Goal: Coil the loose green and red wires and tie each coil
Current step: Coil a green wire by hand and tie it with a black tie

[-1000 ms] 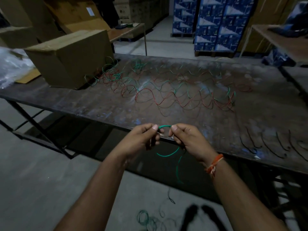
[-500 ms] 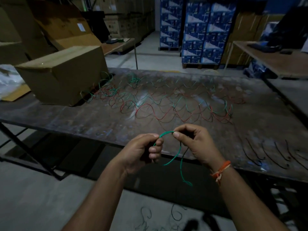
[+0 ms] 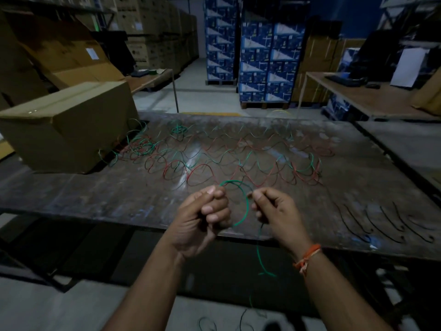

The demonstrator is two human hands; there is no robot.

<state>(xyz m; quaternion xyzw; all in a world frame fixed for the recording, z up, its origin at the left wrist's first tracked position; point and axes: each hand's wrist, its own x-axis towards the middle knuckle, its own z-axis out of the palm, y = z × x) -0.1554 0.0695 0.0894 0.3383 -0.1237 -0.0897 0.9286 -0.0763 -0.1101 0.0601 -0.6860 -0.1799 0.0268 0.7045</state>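
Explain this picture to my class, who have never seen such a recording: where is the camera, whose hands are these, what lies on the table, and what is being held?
No machine here: a person wears a camera on the head, looking down at their own hands. The left hand and right hand each pinch one green wire, bent into a loop between them, its tail hanging toward the floor. On the table lie tangled loose wires, green and red, a cardboard box at the left and dark ties at the right.
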